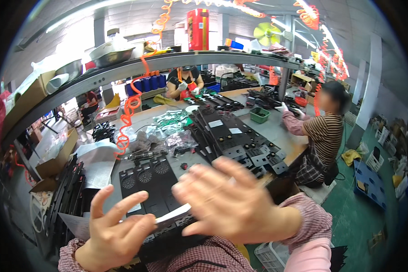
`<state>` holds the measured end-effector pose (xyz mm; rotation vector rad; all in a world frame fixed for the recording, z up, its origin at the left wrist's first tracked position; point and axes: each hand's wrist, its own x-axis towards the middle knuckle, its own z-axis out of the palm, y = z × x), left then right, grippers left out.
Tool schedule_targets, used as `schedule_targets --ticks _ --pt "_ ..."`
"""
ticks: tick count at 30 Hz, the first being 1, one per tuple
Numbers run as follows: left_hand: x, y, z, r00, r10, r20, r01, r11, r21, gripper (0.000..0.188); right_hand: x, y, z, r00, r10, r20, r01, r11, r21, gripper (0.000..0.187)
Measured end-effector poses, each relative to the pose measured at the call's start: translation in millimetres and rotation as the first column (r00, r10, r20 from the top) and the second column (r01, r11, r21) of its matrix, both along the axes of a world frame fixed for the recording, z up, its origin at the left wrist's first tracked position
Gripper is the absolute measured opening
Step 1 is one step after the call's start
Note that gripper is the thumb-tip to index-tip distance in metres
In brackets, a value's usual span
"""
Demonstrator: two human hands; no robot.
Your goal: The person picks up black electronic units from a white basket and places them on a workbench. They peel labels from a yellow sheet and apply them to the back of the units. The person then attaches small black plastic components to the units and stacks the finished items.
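Observation:
Between thumb and forefinger, my left hand [118, 231] pinches one end of a thin white strip [173, 212]; its other fingers are raised. The strip's far end reaches the edge of my right hand [231, 204], and I cannot tell whether it touches it. My right hand is smeared by motion, with its fingers stretched out. Both hands are above a black metal panel [152, 190] with round fan grilles and slots, lying at the near edge of the bench. Part of this panel is hidden by my hands.
Stacked black panels [240, 136] lie right of centre, beside a green tray [259, 115]. Green-and-white parts [172, 120] are heaped behind. An orange coiled hose [130, 106] hangs down. A co-worker in a striped top [324, 131] works at right; another person [185, 84] sits across.

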<state>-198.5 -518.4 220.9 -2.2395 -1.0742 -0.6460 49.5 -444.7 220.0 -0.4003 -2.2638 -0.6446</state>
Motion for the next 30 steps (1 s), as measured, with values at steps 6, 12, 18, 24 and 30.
schedule_targets --ticks 6,12,18,24,30 --pt "10.0 3.6 -0.7 0.988 -0.147 0.041 0.149 0.988 -0.046 0.011 2.7 -8.1 -12.0 0.991 0.055 0.122 -0.056 0.998 0.007 0.013" --pt "-46.1 -11.1 -16.9 0.997 0.059 0.048 -0.057 0.998 -0.038 0.015 49.5 -8.2 -9.8 0.993 -0.063 0.095 0.063 0.998 0.004 0.011" --pt "-46.9 -34.4 -9.3 0.997 0.048 -0.061 -0.049 0.999 -0.021 0.007 75.5 -23.2 -18.6 0.987 -0.15 0.056 0.149 0.988 0.027 0.01" --pt "-44.4 -55.1 11.5 0.999 -0.03 -0.043 0.022 0.983 -0.18 0.028 85.6 -23.2 -30.0 0.989 -0.144 -0.039 0.147 0.985 0.091 0.007" --pt "-30.6 -84.7 -10.6 0.994 -0.11 0.01 0.108 0.952 -0.285 0.027 109.7 -44.6 -55.7 0.993 -0.077 0.091 0.087 0.99 -0.113 0.019"
